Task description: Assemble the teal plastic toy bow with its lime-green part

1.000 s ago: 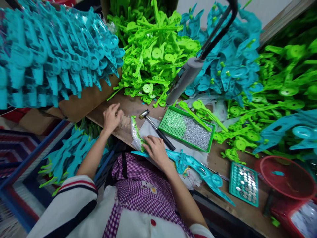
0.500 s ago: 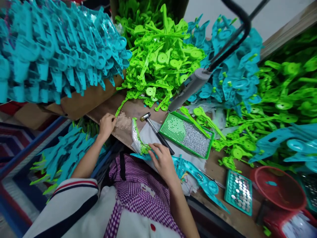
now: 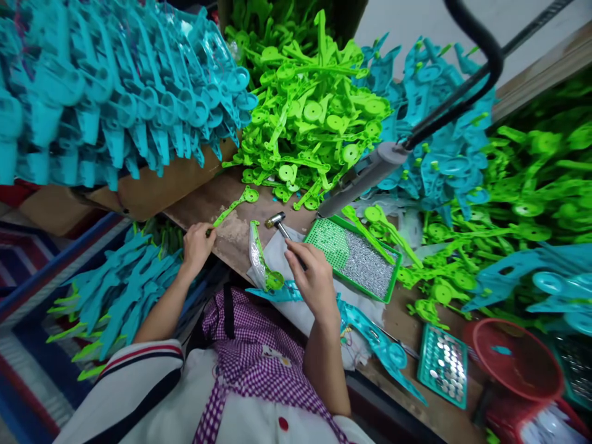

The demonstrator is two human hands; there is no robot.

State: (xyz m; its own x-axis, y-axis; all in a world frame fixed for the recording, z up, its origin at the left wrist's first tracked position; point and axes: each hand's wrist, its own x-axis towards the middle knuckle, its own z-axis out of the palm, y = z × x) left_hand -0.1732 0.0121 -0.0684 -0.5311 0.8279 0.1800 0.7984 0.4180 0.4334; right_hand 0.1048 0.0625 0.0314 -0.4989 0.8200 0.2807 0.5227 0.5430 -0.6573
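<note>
My left hand (image 3: 198,244) is closed on the near end of a green arm (image 3: 230,206), whose round disc end points away over the bench. My right hand (image 3: 312,271) is over the handle of a small hammer (image 3: 287,233), its fingers curled near it; whether they grip it is hard to tell. Between my hands, a green piece with clear wrapping (image 3: 258,253) lies with its round end on a long blue plastic part (image 3: 370,333) at the bench's front edge.
A green tray (image 3: 370,265) of small metal pieces stands right of the hammer. Behind are heaps of green arms (image 3: 305,111) and blue parts (image 3: 435,123), with a grey tool (image 3: 365,179) hanging in front. A teal tray (image 3: 443,365) and red bowl (image 3: 518,357) are at right.
My right hand has left the wrapped green piece and moved up and right to the hammer handle. The green arm in my left hand has shifted, its disc end now apart from the heap.
</note>
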